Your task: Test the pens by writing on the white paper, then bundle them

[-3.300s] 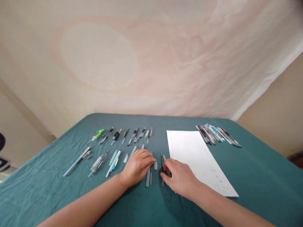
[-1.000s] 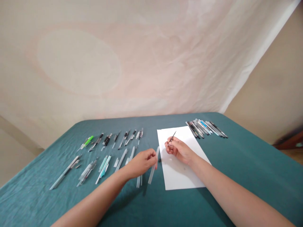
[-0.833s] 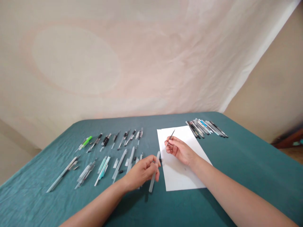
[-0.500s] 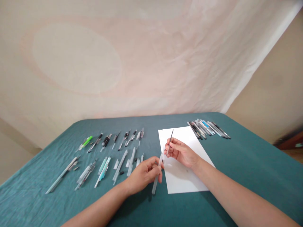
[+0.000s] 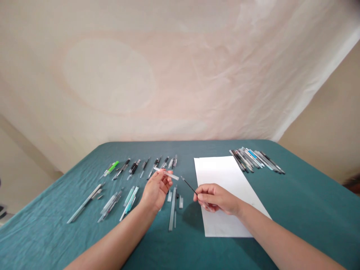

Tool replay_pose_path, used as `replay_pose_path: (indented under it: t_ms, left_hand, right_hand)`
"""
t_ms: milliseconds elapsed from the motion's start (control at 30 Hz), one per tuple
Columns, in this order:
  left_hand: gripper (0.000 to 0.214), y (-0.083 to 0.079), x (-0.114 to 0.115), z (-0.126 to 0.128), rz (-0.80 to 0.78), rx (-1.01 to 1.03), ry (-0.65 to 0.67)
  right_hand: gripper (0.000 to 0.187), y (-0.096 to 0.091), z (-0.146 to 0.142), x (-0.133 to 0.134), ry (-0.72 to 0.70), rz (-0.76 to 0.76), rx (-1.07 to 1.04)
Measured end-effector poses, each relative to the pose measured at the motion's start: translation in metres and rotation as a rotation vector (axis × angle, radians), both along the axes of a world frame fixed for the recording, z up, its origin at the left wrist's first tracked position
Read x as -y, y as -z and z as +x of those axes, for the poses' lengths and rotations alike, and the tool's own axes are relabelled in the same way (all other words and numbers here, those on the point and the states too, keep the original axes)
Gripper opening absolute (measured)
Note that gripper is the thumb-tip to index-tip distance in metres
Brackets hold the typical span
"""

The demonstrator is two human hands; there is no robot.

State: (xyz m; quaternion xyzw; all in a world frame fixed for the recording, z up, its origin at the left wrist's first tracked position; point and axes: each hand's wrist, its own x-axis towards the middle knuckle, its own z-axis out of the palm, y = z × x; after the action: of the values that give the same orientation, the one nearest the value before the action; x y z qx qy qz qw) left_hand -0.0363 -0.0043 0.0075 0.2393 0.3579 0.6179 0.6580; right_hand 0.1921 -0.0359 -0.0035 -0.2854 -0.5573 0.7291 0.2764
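Note:
My left hand [image 5: 157, 189] is raised over the table left of the paper, its fingers pinching a clear pen barrel [image 5: 168, 174] that slants down to the right. My right hand [image 5: 216, 198] hovers over the paper's left side and grips a thin dark pen refill [image 5: 189, 185]. The refill's tip points up and left, close to the barrel's right end but apart from it. Below my left hand, another clear pen barrel [image 5: 172, 213] lies on the cloth beside a thin clear piece [image 5: 175, 217] and a small clear cap [image 5: 181, 203].
A white sheet of paper [image 5: 219, 168] lies on the green tablecloth [image 5: 295, 210]. At the back right is a pile of pens [image 5: 253, 159]. Two rows of pen parts spread to the left, including a green pen [image 5: 113, 167] and a teal pen [image 5: 131, 202].
My left hand has moved left and up, now with a nearly level barrel. A clear barrel lies on the cloth near where that hand was. My right hand has lowered, tilting the refill left.

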Motion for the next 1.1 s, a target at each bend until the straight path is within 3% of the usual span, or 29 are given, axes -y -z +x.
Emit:
replay_pose_path:
  t_ms: [400,633,833,1100]
  left_hand:
    - [0.004,-0.001,0.004,0.002,0.028,-0.045,0.001]
    - [0.014,-0.002,0.009,0.009,0.186,-0.242,0.030]
    - [0.021,0.002,0.006,0.005,0.186,-0.321,0.048]
    - [0.021,0.000,0.019,0.017,0.176,-0.327,0.265]
  right_hand:
    - [0.028,0.006,0.000,-0.002,-0.029,0.015,0.057]
    - [0.037,0.009,-0.001,-0.004,0.024,0.028,0.149]
    - [0.042,0.006,0.002,-0.005,0.010,0.038,0.201]
    - [0.046,0.009,-0.007,-0.003,0.096,0.107,0.025]
